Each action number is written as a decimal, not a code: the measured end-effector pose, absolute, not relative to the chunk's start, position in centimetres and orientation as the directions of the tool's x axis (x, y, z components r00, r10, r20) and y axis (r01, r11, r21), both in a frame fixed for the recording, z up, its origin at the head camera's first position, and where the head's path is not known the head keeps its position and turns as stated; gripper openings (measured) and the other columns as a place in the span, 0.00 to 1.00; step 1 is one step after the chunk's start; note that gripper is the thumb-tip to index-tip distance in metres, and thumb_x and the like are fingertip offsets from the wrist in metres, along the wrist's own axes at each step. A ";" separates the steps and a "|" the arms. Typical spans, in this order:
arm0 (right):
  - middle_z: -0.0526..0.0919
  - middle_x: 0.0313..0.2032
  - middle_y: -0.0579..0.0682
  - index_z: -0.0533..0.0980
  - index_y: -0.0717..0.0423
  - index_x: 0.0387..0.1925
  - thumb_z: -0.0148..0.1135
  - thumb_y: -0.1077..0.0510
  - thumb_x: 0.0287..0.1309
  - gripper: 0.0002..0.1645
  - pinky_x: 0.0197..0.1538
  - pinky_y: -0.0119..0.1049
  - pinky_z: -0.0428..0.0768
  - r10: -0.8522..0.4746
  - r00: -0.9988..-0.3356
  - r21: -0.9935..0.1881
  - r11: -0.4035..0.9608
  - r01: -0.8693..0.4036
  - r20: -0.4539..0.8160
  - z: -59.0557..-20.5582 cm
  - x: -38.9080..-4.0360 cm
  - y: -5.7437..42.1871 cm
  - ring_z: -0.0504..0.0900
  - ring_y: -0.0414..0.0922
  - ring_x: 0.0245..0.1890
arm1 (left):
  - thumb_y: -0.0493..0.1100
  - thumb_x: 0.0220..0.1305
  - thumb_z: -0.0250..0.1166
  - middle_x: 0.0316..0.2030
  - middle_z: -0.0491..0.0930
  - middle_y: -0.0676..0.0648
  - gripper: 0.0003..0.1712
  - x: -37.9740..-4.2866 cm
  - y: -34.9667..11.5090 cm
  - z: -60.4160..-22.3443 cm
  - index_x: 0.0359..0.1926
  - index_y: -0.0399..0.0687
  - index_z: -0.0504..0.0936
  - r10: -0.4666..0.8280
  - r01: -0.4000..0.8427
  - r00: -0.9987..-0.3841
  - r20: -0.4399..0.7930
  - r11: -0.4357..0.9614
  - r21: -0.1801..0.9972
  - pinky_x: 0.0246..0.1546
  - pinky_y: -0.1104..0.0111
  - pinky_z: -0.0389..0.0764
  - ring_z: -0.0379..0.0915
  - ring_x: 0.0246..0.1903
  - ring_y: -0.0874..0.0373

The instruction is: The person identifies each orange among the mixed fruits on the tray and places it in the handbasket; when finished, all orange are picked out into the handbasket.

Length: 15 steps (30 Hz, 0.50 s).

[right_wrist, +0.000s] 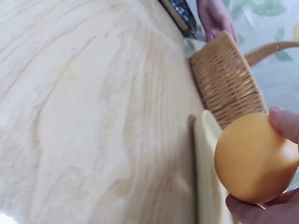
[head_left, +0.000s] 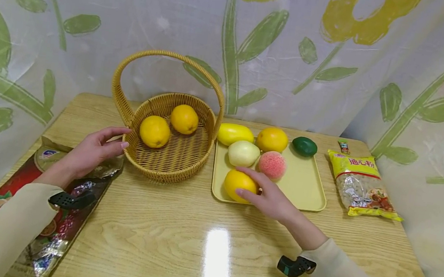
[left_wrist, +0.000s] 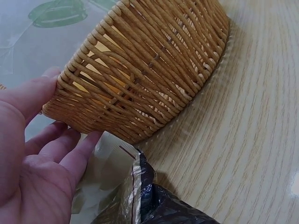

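At the front left of the yellow tray (head_left: 298, 196), my right hand (head_left: 269, 197) grips an orange (head_left: 237, 183) between thumb and fingers. The right wrist view shows the same orange (right_wrist: 250, 158) close up, near the tray's edge. My left hand (head_left: 93, 155) holds the rim of a wicker basket (head_left: 165, 176) on its left side. In the left wrist view the thumb is at the rim of the basket (left_wrist: 140, 70) and the other fingers lie against the outer wall. Inside the basket are two oranges, one nearer (head_left: 154, 131) and one farther back (head_left: 184, 119).
Also on the tray are a yellow mango-like fruit (head_left: 236, 134), another orange (head_left: 272, 139), a pale green fruit (head_left: 243, 153), a peach (head_left: 273, 165) and a dark green fruit (head_left: 304, 147). A pasta bag (head_left: 363, 186) and small packet (head_left: 344, 147) lie right; a large foil bag (head_left: 71, 212) left.
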State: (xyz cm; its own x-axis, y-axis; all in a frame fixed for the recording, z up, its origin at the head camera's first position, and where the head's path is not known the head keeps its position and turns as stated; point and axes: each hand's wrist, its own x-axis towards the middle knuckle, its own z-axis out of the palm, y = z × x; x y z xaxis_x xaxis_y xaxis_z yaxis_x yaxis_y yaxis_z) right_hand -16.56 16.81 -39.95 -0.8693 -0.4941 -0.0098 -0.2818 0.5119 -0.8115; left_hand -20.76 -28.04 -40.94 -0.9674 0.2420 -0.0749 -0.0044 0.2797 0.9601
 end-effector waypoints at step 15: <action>0.74 0.50 0.49 0.63 0.42 0.65 0.59 0.52 0.60 0.31 0.43 0.40 0.74 -0.512 -0.858 -0.819 0.482 -0.311 0.025 -31.5 -17.0 13.9 0.73 0.46 0.41 | 0.48 0.67 0.54 0.64 0.56 0.38 0.32 -20.8 -28.2 -40.8 0.67 0.41 0.57 0.266 0.016 -0.962 -0.067 0.298 0.954 0.44 0.79 0.75 0.71 0.46 0.73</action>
State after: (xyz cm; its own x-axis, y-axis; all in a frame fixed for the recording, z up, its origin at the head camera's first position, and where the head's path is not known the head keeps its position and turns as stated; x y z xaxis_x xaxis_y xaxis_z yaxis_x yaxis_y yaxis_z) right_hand -16.98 13.91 -31.49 -0.8584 -0.5123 0.0248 -0.3114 0.4822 -0.8188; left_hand -20.76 -28.24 -40.84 -0.9616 0.2663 -0.0671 0.0159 0.2979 0.9545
